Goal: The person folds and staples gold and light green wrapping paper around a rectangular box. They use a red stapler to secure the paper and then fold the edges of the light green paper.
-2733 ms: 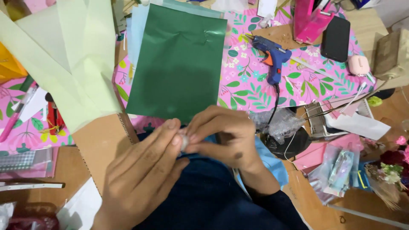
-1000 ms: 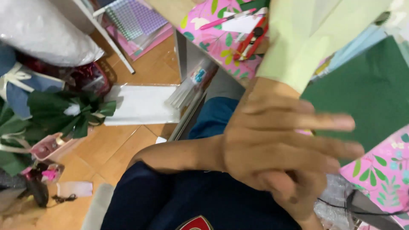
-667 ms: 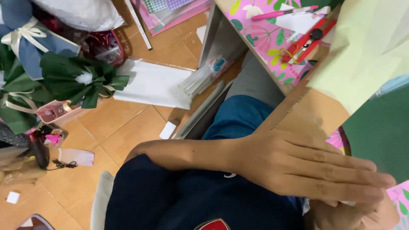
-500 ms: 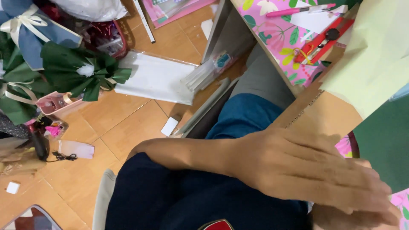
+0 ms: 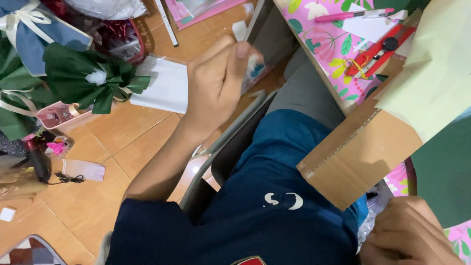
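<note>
- Tiled floor beside the desk (image 5: 319, 39) lies cluttered with green wrapped bouquets (image 5: 93, 83).
- Left hand (image 5: 216, 83) pinches a small pale packet (image 5: 252, 68), off the desk's near-left corner.
- Packet looks light, soft (crinkly film, likely slippery); grip its edges.
- Right hand (image 5: 409, 235) sits curled at plastic wrap (image 5: 375, 213).

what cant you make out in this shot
Head view only:
- What the left hand pinches: small and motion-blurred, mostly behind the fingers.
- Right hand: cut by the bottom edge; its grip on the clear plastic is hidden by its own knuckles.
- Green sheet: cut by the right edge, partly under the cardboard.
</note>
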